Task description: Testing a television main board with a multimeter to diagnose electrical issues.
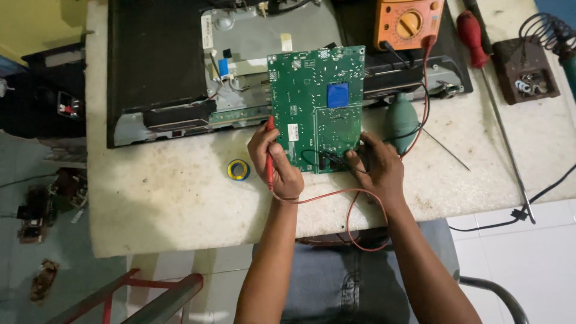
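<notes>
Worktable (162, 198) topped with stained, off-white padding, seen from the head camera; pale tiled floor (528, 252) below its near edge, dim clutter on the floor (36, 210) off the left side, a red-and-grey metal frame (150, 297) at lower left. Far half of the table crowded: a dark flat-panel chassis (156, 66) lying opened with grey metal inner plate (270, 36), an orange multimeter (408, 21) at the back, a red-handled screwdriver (480, 66) with long shaft running toward the right edge, a soldering-iron stand (528, 69) with coiled holder at far right, a teal rubber blower bulb (401, 120) just right of the board. Open padding across the near left quarter and along the right front, broken only by a small yellow-and-blue tape roll (238, 170) near the left hand. Green circuit board (317, 108) at table centre, partly over the chassis edge, tilted slightly, solder side up with a blue square patch near its middle, its near edge between both hands. Left hand (276, 162) closed around a red probe (269, 153), tip at the board's left edge. Right hand (375, 168) curled at the board's lower right corner, pinching what appears to be a black probe (336, 159). Red lead (348, 210) looping off the near edge over blue-jeaned lap (336, 270).
</notes>
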